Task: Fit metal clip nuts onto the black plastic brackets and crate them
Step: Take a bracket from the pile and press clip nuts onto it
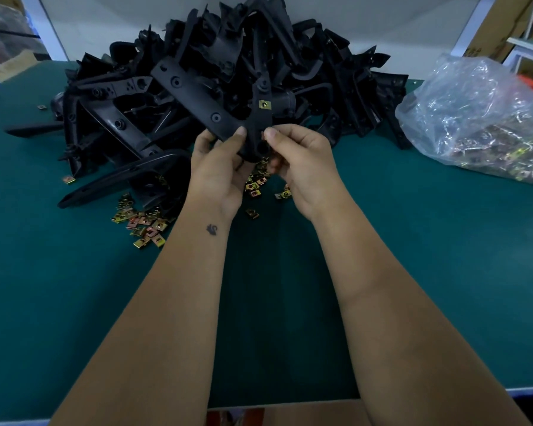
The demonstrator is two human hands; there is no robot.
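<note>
You hold one black plastic bracket (228,118) up over the green table (413,241), between both hands and just in front of the big heap of brackets (228,50). Your left hand (219,176) grips its lower end from the left, thumb lying across the front face and fingers curled behind. Your right hand (299,167) pinches the same end from the right, thumb tip pressed at the bracket's edge; whether a clip nut sits under that thumb cannot be told. The bracket forks upward from your hands in a V shape: a long arm slants up to the left, a shorter one rises straight, and a fitted clip nut (264,104) shows brass-coloured on the shorter arm, above your right thumb.

Loose clip nuts (142,222) lie scattered on the table below and left of your hands, some directly beneath them. A clear plastic bag of clip nuts (480,124) rests well off to your right.
</note>
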